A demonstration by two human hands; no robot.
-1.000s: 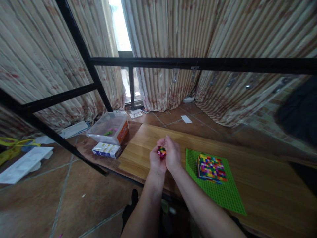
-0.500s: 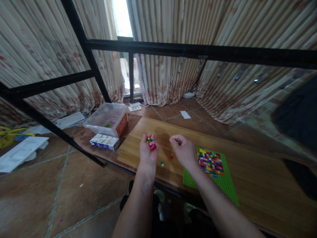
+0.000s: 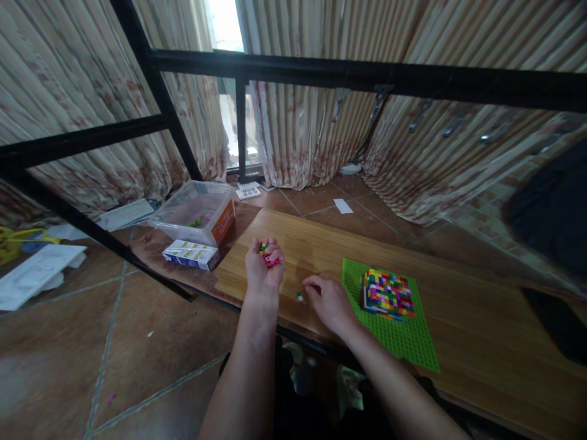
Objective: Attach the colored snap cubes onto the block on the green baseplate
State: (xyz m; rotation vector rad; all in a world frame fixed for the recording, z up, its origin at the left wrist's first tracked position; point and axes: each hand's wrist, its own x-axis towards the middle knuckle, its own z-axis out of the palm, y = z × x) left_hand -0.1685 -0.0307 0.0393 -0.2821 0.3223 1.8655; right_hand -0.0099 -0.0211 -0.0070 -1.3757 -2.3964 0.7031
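Observation:
My left hand is palm up above the wooden tabletop, its fingers curled around a small heap of toy bricks in red, pink, yellow and green. Down at the tabletop, my right hand has its thumb and fingers drawn together; whatever is between them is hidden. Just left of its fingertips lies a small green-and-white brick piece. To the right, a many-coloured block of stacked bricks stands on a green studded baseplate.
A clear plastic bin with a few bricks and a small white-and-blue box are at the left. A black metal rail crosses in front. The wooden tabletop carries a dark flat object at far right.
My right hand has moved down and left onto the tabletop, where a loose red brick lay; that brick is now out of sight. The left hand's fingers have curled in more.

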